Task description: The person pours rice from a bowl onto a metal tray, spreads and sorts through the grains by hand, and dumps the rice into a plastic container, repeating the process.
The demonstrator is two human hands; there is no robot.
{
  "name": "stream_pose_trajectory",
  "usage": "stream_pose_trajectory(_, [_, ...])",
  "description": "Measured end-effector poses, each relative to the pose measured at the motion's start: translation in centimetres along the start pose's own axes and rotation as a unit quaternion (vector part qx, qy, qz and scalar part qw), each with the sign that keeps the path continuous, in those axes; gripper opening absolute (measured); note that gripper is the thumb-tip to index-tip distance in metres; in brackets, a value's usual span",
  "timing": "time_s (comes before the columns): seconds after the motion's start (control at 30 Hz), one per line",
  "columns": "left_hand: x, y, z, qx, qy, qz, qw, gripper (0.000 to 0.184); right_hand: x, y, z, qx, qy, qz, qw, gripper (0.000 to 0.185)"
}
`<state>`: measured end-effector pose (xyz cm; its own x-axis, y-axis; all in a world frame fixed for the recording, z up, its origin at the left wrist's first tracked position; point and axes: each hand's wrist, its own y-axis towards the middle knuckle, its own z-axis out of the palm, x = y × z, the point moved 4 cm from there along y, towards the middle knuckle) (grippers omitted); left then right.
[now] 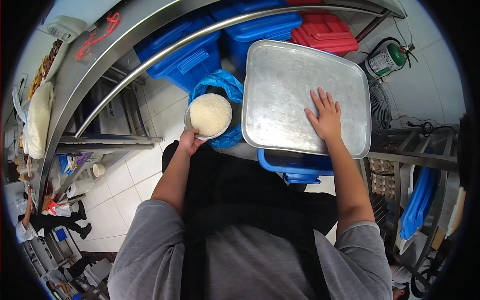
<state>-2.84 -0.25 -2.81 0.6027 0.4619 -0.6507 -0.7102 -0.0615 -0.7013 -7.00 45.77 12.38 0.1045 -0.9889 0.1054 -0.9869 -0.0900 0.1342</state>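
My left hand (190, 142) grips the rim of a round metal bowl (222, 131) heaped with white grains (210, 115) that look like rice. The bowl is over the opening of a blue plastic bag (226, 81), whose inside is mostly hidden. My right hand (327, 118) lies flat with spread fingers on a large rectangular metal tray (280, 90). Under the tray's near edge shows a blue bin (295, 162).
Lidded blue bins (182, 55) and a red bin (325, 34) stand beyond a curved metal rail (200, 34). A fire extinguisher (385, 61), a fan (380, 106) and egg trays (382, 179) are at right. Other people (55, 220) are at lower left.
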Motion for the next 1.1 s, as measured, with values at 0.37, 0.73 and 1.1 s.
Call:
stream_pose_trajectory(0.37, [-8.0, -8.3, 1.6, -0.002, 0.043, 0.043, 0.998, 0.038, 1.1, -2.8, -0.5, 0.032, -0.001, 0.011, 0.999, 0.064])
stream_pose_trajectory(0.73, [-13.1, -15.0, 12.2, 0.072, 0.115, 0.053, 0.989, 0.048, 2.4, -5.8, -1.0, -0.016, 0.057, 0.014, 0.998, 0.058])
stream_pose_trajectory(1.1, [-9.6, -14.0, 27.8, 0.165, 0.447, 0.230, 0.849, 0.069, -1.0, -5.9, -1.1, -0.201, 0.357, 0.129, 0.903, 0.039])
